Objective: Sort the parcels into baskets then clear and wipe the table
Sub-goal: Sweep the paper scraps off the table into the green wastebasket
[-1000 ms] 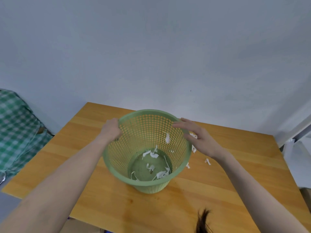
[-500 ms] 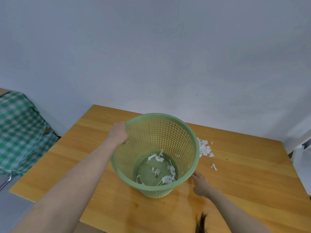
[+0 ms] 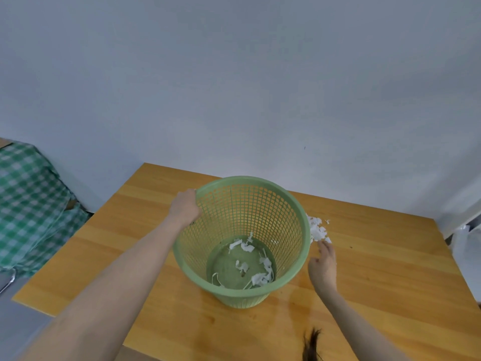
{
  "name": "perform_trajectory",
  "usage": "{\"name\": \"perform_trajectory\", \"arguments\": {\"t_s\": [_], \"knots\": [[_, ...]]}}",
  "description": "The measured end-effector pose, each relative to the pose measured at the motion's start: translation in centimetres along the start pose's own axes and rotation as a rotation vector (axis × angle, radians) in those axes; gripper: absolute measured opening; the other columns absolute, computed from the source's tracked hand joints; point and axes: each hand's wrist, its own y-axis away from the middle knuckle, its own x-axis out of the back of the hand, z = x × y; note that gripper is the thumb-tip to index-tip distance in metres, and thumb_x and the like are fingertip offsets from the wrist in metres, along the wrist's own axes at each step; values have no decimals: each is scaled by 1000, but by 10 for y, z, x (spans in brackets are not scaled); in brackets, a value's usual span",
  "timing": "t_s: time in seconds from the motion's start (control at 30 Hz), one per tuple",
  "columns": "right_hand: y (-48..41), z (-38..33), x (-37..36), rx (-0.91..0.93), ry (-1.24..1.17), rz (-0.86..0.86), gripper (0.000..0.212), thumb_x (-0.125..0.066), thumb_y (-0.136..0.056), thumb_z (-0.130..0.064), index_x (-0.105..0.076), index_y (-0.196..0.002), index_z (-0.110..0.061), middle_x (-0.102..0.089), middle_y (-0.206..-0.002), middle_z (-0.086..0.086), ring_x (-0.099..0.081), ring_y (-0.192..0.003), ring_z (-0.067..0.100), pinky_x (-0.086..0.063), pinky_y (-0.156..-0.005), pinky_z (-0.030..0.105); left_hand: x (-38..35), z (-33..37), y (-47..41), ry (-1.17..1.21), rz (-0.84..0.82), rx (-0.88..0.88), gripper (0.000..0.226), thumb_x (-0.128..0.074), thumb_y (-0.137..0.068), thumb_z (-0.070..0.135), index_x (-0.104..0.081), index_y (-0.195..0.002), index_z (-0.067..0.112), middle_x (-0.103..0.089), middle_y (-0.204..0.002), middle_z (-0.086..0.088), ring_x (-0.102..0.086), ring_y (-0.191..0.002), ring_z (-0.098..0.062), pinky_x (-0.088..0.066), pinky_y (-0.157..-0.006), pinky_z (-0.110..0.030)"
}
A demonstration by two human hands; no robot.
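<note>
A green mesh basket (image 3: 286, 284) stands on the wooden table (image 3: 390, 282), tipped a little toward me. Several white paper scraps lie on its bottom (image 3: 260, 276). My left hand (image 3: 184, 209) grips the basket's far left rim. A small heap of white paper scraps (image 3: 317, 229) lies on the table just right of the basket. My right hand (image 3: 322, 267) lies flat on the table beside the basket, its fingertips at the near edge of that heap.
A green checked cloth (image 3: 31, 204) covers something left of the table. A white plastic bag (image 3: 466, 241) shows past the table's right edge. The grey wall stands behind the table. A strand of dark hair (image 3: 311, 343) hangs at the bottom.
My right hand left the basket's right rim, dropped to the table beside the basket, then slid forward to the paper heap. My left hand kept its hold on the rim.
</note>
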Motion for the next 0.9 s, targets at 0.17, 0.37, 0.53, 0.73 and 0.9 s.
{"name": "perform_trajectory", "arguments": {"t_s": [0.17,0.37,0.53,0.73,0.9], "knots": [[12,-68,23,277,-458,249,52,-37,-92,8,-40,-141,-7,-35,-144,0,-41,-130,20,-39,-105,36,1,-1,0,0,-12,-4,29,-53,-79,0,-58,-107,6,-64,-84,-13,-66,-79,-30,-53,-69,-33],[25,-94,37,627,-247,-185,35,-41,-84,-22,-70,-101,-34,-65,-99,-32,-41,-125,-4,-35,-101,21,1,0,0,-17,-1,-23,23,-53,-80,-1,-55,-99,10,-56,-76,-7,-56,-70,-25,-44,-63,-28],[15,-83,45,680,-190,-258,40,-37,-82,-22,-74,-96,-20,-66,-102,-21,-40,-122,-12,-29,-98,4,0,0,1,-9,5,-30,21,-53,-78,-3,-54,-90,15,-58,-76,-7,-60,-69,-26,-44,-62,-28],[14,-79,40,692,-265,-228,44,-32,-81,-20,-73,-95,-22,-67,-110,-17,-42,-125,-1,-27,-102,8,1,1,0,-12,7,-36,23,-54,-78,-3,-49,-88,16,-57,-74,-7,-56,-65,-24,-41,-60,-27],[20,-68,34,666,-313,14,48,-30,-96,-33,-44,-138,-13,-31,-153,1,-24,-143,12,-21,-115,21,0,-1,-2,3,1,-29,22,-52,-78,-5,-53,-89,14,-58,-67,-5,-61,-60,-24,-49,-58,-27]]}}
